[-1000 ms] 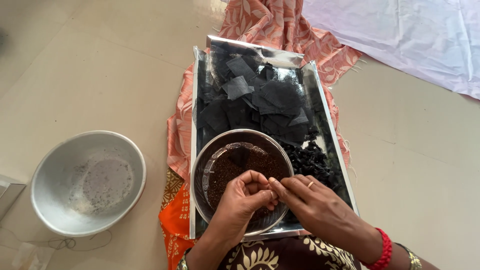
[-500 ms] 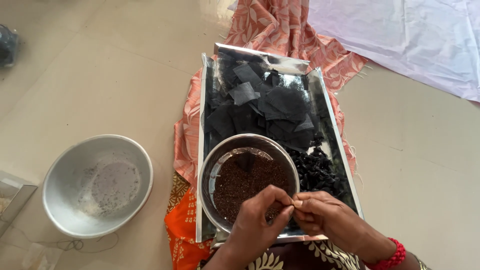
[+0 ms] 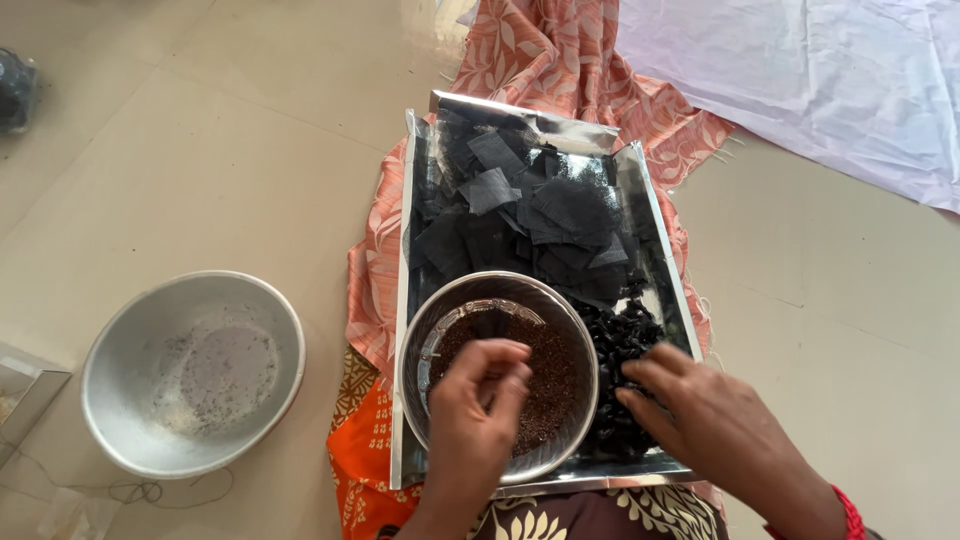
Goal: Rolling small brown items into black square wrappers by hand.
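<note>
Hovering over the steel bowl (image 3: 497, 375): left hand (image 3: 478, 410), fingers curled with the tips bunched together above the brown grainy stuff (image 3: 545, 385) inside. Can't tell if anything is pinched between them.

Right hand (image 3: 700, 415) sits on the heap of small black bundles (image 3: 622, 365), just right of the bowl. Fingers spread and loosely bent, tips touching the heap. Not clamped on anything I can see. Red bangle (image 3: 848, 512) on that wrist.

Layout:
- Bowl stands in the near end of a shiny silver tray (image 3: 652, 210), rim close to the tray's left wall.
- Black bundles fill the near right corner of the tray, touching the bowl's side.
- Far half of the tray holds a loose pile of black mesh squares (image 3: 520, 215), overlapping, some tilted.
- Tray lies on an orange-pink patterned cloth (image 3: 560, 60) spread over the tiled floor (image 3: 200, 150).
- Larger aluminium basin (image 3: 195, 372) on the floor, well left of the tray, with a thin scatter of dark specks in the bottom.
- White sheet (image 3: 800, 80) covers the floor at top right, apart from the tray.
</note>
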